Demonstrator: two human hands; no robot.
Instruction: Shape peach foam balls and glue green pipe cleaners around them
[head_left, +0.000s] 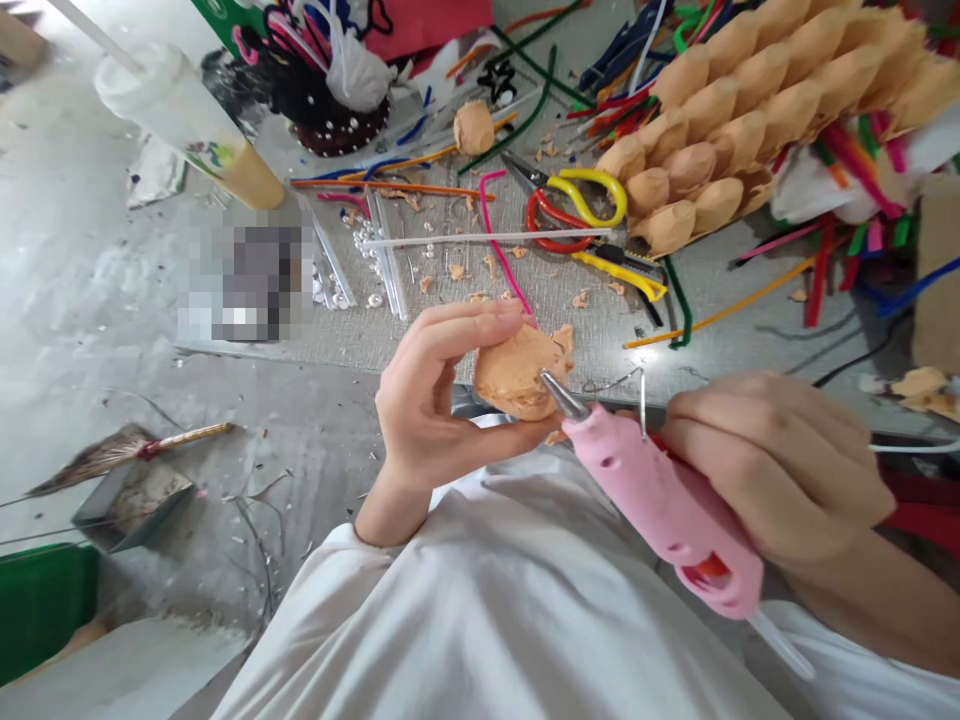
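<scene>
On the floor at 8 o'clock a dustpan point(131, 505) is seen with a broom point(112, 455) lying just beside it; what the pan holds cannot be made out. At 11 o'clock a plastic cup point(187, 120) is seen, with a yellowish filling settled at its base. Near the centre the left hand point(427, 400) is raised just before the edge of the tabletop point(750, 330). An orange paper piece point(514, 375) is pinched by its rim between thumb and fingertips, so that its face is left open to the nozzle. The metal tip of a pink glue gun point(652, 500) is set against that piece at its 4 o'clock side. The gun's handle is wrapped by the right hand point(772, 470), with the fingers curled tight about it. At 1 o'clock scissors point(577, 205) are left beside a cluster of paper cones point(750, 110), within easy reach.
</scene>
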